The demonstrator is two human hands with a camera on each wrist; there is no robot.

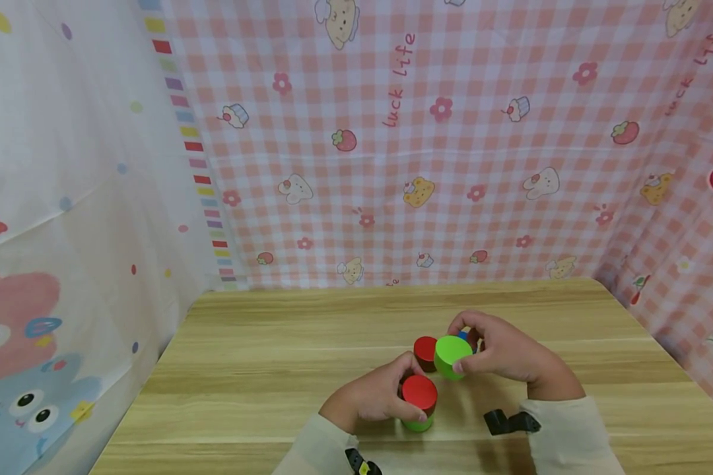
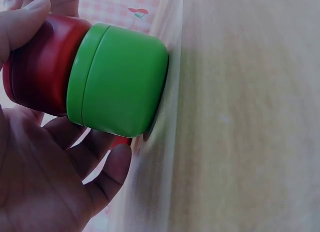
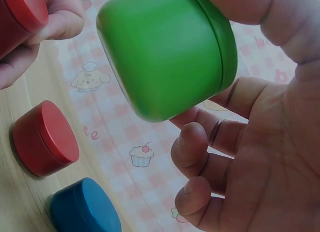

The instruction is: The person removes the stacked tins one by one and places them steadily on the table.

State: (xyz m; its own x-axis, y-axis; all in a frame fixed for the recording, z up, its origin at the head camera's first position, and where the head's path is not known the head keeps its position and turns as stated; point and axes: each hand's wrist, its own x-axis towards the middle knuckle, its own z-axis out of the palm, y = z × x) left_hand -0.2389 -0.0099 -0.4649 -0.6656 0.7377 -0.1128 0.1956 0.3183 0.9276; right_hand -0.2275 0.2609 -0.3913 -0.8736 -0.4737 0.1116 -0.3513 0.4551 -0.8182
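Note:
My left hand (image 1: 375, 394) grips a red round lidded tin (image 1: 419, 392) between thumb and fingers. Directly beneath it stands a green lidded tin (image 2: 122, 81) on the table, the red one resting on its lid. My right hand (image 1: 508, 349) pinches another green tin (image 3: 165, 54) by its lid end, held above the table with the thumb at the near side. A second red tin (image 1: 425, 353) stands behind the stack, just left of the raised green tin. Mostly hidden behind the right hand's fingers in the head view is a blue tin (image 3: 86, 208), standing on the table.
The wooden tabletop (image 1: 243, 369) spreads around the tins on both sides. A pink checked cloth (image 1: 356, 165) hangs along the back and right, and a white patterned cloth (image 1: 95, 198) on the left. Black wrist mounts (image 1: 511, 422) sit by the sleeves.

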